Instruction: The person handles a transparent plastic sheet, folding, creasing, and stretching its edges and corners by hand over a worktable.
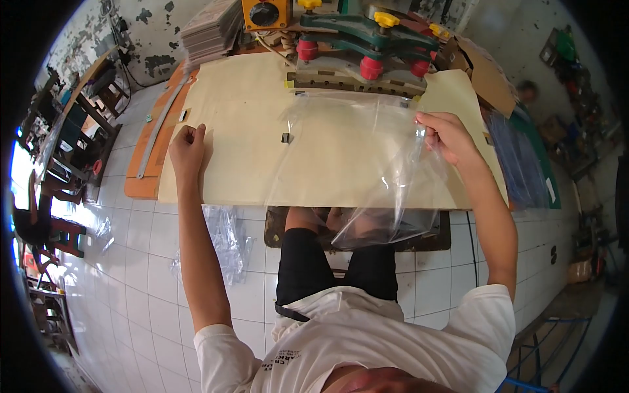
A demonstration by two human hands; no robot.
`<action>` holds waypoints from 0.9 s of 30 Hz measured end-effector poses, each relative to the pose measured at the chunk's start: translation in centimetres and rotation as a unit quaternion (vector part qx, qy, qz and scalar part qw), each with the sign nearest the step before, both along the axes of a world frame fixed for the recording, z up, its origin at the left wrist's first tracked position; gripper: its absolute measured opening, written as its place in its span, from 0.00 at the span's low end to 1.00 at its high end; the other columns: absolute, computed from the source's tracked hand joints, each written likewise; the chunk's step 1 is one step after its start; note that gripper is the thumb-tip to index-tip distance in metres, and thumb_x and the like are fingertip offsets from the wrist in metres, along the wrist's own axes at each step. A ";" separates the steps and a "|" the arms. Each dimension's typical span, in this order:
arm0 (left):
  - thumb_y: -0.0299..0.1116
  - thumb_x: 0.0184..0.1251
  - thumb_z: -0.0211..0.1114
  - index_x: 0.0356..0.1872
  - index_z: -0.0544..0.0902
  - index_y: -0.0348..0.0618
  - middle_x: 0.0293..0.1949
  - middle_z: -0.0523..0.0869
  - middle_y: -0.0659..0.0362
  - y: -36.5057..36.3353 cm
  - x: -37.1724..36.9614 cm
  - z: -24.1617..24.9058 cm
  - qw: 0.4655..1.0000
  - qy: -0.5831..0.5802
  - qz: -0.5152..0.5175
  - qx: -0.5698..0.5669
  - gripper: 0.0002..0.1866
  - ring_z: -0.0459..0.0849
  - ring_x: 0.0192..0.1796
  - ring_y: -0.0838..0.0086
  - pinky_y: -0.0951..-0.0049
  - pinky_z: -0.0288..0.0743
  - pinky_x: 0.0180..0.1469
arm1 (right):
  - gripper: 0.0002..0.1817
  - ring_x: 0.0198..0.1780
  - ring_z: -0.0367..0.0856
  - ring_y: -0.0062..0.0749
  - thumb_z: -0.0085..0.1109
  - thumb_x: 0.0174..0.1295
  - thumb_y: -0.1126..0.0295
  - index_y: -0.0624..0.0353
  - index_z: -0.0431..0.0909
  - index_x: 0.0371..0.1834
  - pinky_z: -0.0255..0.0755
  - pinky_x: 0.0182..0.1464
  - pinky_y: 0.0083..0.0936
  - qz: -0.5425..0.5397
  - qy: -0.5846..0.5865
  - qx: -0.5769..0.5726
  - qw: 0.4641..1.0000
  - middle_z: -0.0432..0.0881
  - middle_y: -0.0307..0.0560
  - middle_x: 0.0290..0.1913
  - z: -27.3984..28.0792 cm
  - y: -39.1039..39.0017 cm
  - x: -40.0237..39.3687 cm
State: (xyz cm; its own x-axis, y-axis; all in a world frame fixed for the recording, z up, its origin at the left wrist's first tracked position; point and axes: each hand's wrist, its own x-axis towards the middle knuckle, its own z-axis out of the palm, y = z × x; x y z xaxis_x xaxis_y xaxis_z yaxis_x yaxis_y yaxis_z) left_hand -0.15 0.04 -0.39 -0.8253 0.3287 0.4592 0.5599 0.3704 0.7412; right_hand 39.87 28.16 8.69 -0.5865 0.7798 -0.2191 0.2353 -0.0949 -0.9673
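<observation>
A clear plastic sheet [354, 157] lies across the tan work board [242, 111] and hangs over its near edge toward my lap. My right hand [445, 134] pinches the sheet's right edge at mid-height. My left hand [188, 149] rests as a loose fist on the board's left part, apart from the sheet, with nothing visible in it. A green press machine [360, 46] with red knobs and yellow caps stands at the board's far edge, just beyond the sheet's top.
A stack of grey sheets [209, 29] sits far left of the machine. A metal ruler [160, 124] lies along the orange board edge. Clear plastic bags [223, 242] lie on the white tiled floor. Blue-tinted sheets [521, 164] are at the right. Chairs stand far left.
</observation>
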 end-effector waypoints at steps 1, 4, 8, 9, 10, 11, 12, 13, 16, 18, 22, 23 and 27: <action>0.42 0.60 0.65 0.22 0.76 0.34 0.16 0.73 0.60 0.0 0.1 0.1 1.000 0.001 0.003 -0.005 0.19 0.69 0.21 0.77 0.74 0.65 0.27 | 0.11 0.17 0.64 0.17 0.60 0.63 0.65 0.64 0.79 0.33 0.61 0.22 0.19 -0.004 0.012 0.006 1.000 0.67 0.32 0.18 0.3 -0.3 0.4; 0.42 0.60 0.65 0.22 0.77 0.34 0.16 0.74 0.59 0.0 0.3 0.1 1.000 0.001 0.006 -0.006 0.19 0.70 0.21 0.77 0.74 0.65 0.27 | 0.12 0.19 0.68 0.17 0.60 0.62 0.64 0.63 0.79 0.30 0.63 0.23 0.18 -0.009 0.014 0.040 0.999 0.70 0.33 0.19 1.3 -1.5 1.6; 0.42 0.60 0.65 0.23 0.78 0.34 0.16 0.74 0.59 -0.1 0.3 0.1 1.000 0.010 0.006 -0.014 0.19 0.71 0.22 0.77 0.73 0.66 0.28 | 0.12 0.20 0.68 0.16 0.59 0.62 0.63 0.61 0.80 0.28 0.65 0.25 0.16 -0.001 -0.031 0.138 0.990 0.73 0.33 0.21 2.1 -2.8 3.2; 0.42 0.60 0.65 0.23 0.78 0.34 0.16 0.74 0.59 0.0 0.4 0.2 1.000 0.010 0.005 -0.013 0.19 0.71 0.22 0.77 0.73 0.66 0.28 | 0.12 0.20 0.68 0.16 0.59 0.62 0.63 0.61 0.80 0.28 0.65 0.25 0.16 -0.002 -0.030 0.139 0.990 0.73 0.33 0.21 2.0 -2.9 3.5; 0.42 0.60 0.65 0.23 0.78 0.34 0.16 0.75 0.59 0.0 0.5 0.3 1.000 0.012 0.007 -0.018 0.19 0.71 0.22 0.77 0.74 0.66 0.28 | 0.12 0.23 0.70 0.15 0.58 0.64 0.63 0.62 0.81 0.31 0.65 0.26 0.15 0.009 -0.014 0.177 0.984 0.75 0.34 0.23 1.8 -2.9 3.9; 0.42 0.61 0.65 0.23 0.78 0.34 0.16 0.75 0.59 0.0 0.7 0.3 1.000 0.013 0.009 -0.024 0.19 0.71 0.22 0.77 0.74 0.66 0.28 | 0.12 0.26 0.72 0.13 0.57 0.65 0.64 0.62 0.81 0.34 0.66 0.27 0.14 0.020 0.002 0.214 0.977 0.77 0.36 0.25 1.6 -2.9 4.2; 0.42 0.61 0.65 0.23 0.78 0.34 0.16 0.75 0.59 0.0 0.7 0.4 1.000 0.013 0.007 -0.023 0.19 0.71 0.22 0.77 0.74 0.66 0.28 | 0.12 0.26 0.72 0.13 0.57 0.65 0.64 0.62 0.81 0.34 0.66 0.27 0.14 0.018 0.002 0.214 0.977 0.77 0.36 0.25 1.3 -2.8 4.4; 0.43 0.61 0.66 0.23 0.77 0.34 0.16 0.75 0.59 0.0 0.8 0.5 1.000 0.015 -0.003 -0.022 0.19 0.72 0.22 0.77 0.74 0.66 0.27 | 0.12 0.29 0.73 0.14 0.56 0.65 0.64 0.62 0.81 0.34 0.68 0.29 0.14 0.029 0.032 0.242 0.969 0.78 0.37 0.27 0.9 -2.6 4.7; 0.43 0.61 0.67 0.22 0.76 0.35 0.16 0.75 0.59 0.3 1.5 1.0 0.999 0.036 -0.018 -0.015 0.20 0.72 0.21 0.76 0.74 0.66 0.27 | 0.11 0.31 0.77 0.16 0.54 0.66 0.64 0.62 0.79 0.34 0.72 0.32 0.14 0.032 0.081 0.236 0.968 0.79 0.38 0.29 1.6 -3.8 4.8; 0.42 0.61 0.67 0.22 0.76 0.35 0.16 0.75 0.59 0.5 2.3 1.7 0.998 0.056 -0.023 -0.012 0.19 0.72 0.21 0.76 0.74 0.66 0.27 | 0.11 0.31 0.78 0.17 0.54 0.66 0.65 0.62 0.79 0.34 0.74 0.32 0.14 0.024 0.101 0.200 0.974 0.80 0.39 0.29 2.0 -4.6 4.6; 0.34 0.59 0.69 0.22 0.76 0.38 0.18 0.78 0.60 2.2 6.3 4.7 0.973 0.194 -0.099 0.072 0.13 0.75 0.23 0.76 0.74 0.68 0.29 | 0.10 0.27 0.79 0.19 0.53 0.67 0.66 0.62 0.77 0.34 0.74 0.28 0.15 0.087 0.103 0.224 0.965 0.80 0.40 0.28 2.0 -5.0 3.4; 0.31 0.58 0.70 0.23 0.77 0.38 0.19 0.79 0.60 2.8 8.1 6.1 0.952 0.252 -0.132 0.109 0.11 0.76 0.25 0.76 0.75 0.68 0.30 | 0.10 0.25 0.79 0.19 0.53 0.67 0.67 0.63 0.77 0.34 0.73 0.26 0.14 0.097 0.107 0.237 0.961 0.80 0.40 0.27 2.0 -5.1 3.0; 0.28 0.56 0.69 0.27 0.80 0.36 0.24 0.82 0.58 6.2 15.0 11.4 0.915 0.245 -0.301 0.114 0.07 0.80 0.28 0.73 0.74 0.72 0.33 | 0.09 0.23 0.78 0.19 0.55 0.66 0.69 0.64 0.77 0.33 0.72 0.25 0.15 0.132 0.105 0.216 0.962 0.79 0.40 0.24 2.4 -4.8 1.0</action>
State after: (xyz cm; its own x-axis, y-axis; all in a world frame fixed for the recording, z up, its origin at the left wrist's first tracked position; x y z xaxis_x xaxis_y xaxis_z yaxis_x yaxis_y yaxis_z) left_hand 14.89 6.21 11.04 -0.2033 0.5055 0.8385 0.8966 -0.2479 0.3669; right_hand 40.90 23.32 11.12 -0.7727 0.5889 0.2371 -0.0089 0.3634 -0.9316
